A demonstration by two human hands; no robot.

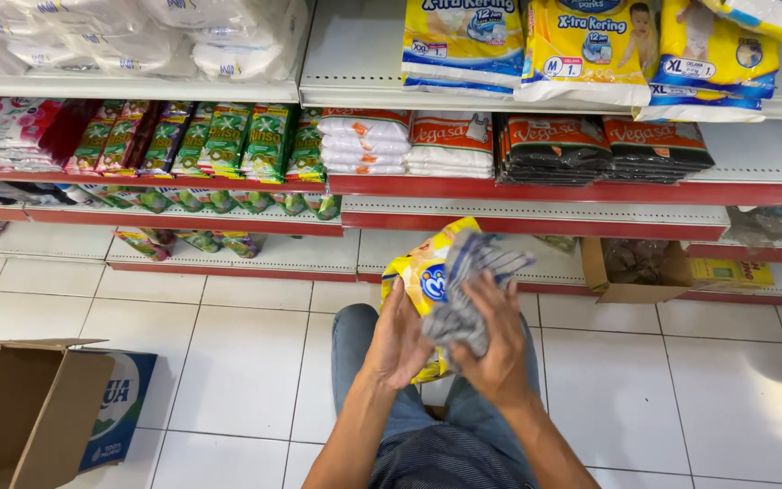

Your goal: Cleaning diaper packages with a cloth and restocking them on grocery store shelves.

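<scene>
Hands (450,340) around yellow packet (420,276), perhaps cloth-wiped.

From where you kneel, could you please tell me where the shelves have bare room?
Bare: the white lowest shelf between the green sachets and the brown cardboard tray, and the middle shelf's right end. The left hand and right hand grip a yellow packet.

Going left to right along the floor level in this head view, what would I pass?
Open cardboard box → left hand → yellow packet → grey cloth → right hand → small open carton on the bottom shelf.
</scene>
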